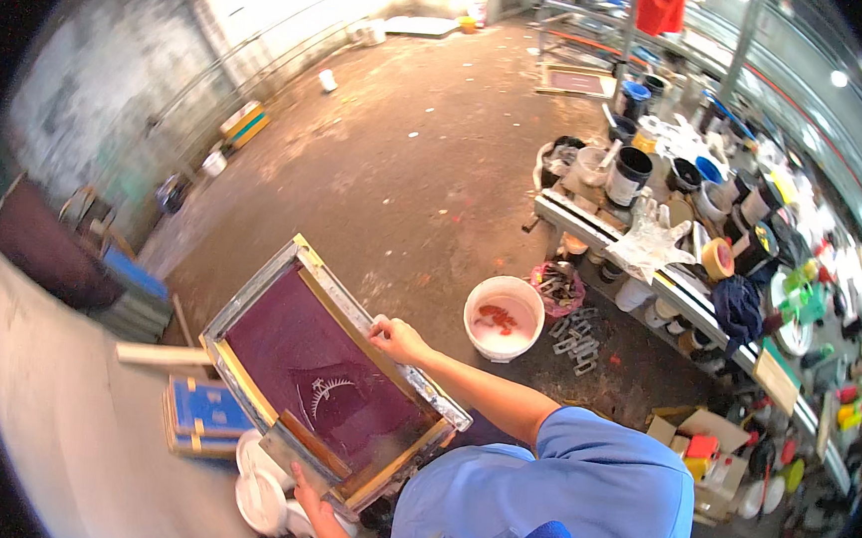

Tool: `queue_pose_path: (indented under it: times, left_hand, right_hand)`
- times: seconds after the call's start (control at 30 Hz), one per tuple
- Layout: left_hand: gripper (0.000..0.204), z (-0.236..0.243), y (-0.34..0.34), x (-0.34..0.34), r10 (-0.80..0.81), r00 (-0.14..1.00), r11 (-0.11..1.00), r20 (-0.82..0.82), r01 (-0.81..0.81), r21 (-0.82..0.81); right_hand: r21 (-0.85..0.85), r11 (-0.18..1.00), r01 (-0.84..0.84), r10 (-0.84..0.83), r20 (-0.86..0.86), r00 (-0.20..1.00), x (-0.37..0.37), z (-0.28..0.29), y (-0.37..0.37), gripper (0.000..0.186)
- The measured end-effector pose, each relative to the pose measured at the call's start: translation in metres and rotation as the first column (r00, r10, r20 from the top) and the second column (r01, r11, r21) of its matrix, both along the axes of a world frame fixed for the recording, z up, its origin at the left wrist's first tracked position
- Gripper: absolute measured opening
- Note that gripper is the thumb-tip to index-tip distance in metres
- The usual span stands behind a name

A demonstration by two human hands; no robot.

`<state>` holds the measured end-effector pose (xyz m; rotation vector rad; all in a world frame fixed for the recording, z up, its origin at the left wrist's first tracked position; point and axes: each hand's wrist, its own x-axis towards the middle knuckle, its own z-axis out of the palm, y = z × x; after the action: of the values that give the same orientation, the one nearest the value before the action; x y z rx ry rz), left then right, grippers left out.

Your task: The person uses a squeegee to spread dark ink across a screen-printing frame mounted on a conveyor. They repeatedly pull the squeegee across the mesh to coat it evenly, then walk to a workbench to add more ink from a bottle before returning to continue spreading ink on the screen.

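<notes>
A screen printing frame (pixel 343 313) with taped edges and purple mesh is tilted in front of me, a pale curved design (pixel 325 394) showing on the mesh. My right hand (pixel 398 341) has its fingers curled over the frame's right edge. A squeegee-like piece with a brown bar and a flat greyish side (pixel 290 451) lies against the frame's lower left corner. My left hand (pixel 311 499) grips that piece, thumb up along it; the fingers underneath are hidden, and whether they also touch the frame I cannot tell.
Right of the frame, a white bucket (pixel 502 336) with pale liquid and reddish stuff stands on the floor. A long bench (pixel 594 220) crowded with tubs runs along the right. White-lidded tubs (pixel 261 502) and blue-faced frames (pixel 209 408) sit at lower left, beside a pale surface (pixel 53 383).
</notes>
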<state>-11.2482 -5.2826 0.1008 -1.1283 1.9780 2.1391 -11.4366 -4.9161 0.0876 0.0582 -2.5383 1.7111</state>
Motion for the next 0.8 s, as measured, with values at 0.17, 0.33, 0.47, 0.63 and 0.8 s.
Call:
queue_pose_path:
  times: [0.17, 0.33, 0.47, 0.63, 0.8]
  left_hand:
    - [0.081, -0.010, -0.013, -0.154, -0.168, 0.983, 0.986, -0.078, 0.166, -0.033]
    - [0.076, -0.004, 0.034, -0.320, -0.351, 0.933, 0.933, -0.082, 0.341, -0.114]
    - [0.080, -0.011, 0.069, -0.450, -0.458, 0.886, 0.886, -0.064, 0.450, -0.116]
    - [0.085, -0.011, 0.102, -0.561, -0.547, 0.837, 0.836, -0.006, 0.546, -0.048]
    - [0.079, -0.023, 0.159, -0.646, -0.677, 0.735, 0.733, -0.021, 0.677, 0.070]
  right_hand:
    - [0.007, 0.976, 0.218, -0.218, 0.054, 0.975, -0.061, 0.011, 0.027, 0.026]
    - [0.039, 0.891, 0.453, -0.452, 0.185, 0.873, -0.135, -0.021, 0.073, 0.024]
    - [-0.033, 0.855, 0.517, -0.514, 0.079, 0.854, -0.231, -0.010, 0.111, 0.026]
    - [-0.004, 0.782, 0.623, -0.621, 0.081, 0.780, -0.306, -0.006, 0.141, 0.026]
    - [-0.045, 0.703, 0.710, -0.700, 0.129, 0.702, -0.336, -0.009, 0.190, 0.023]
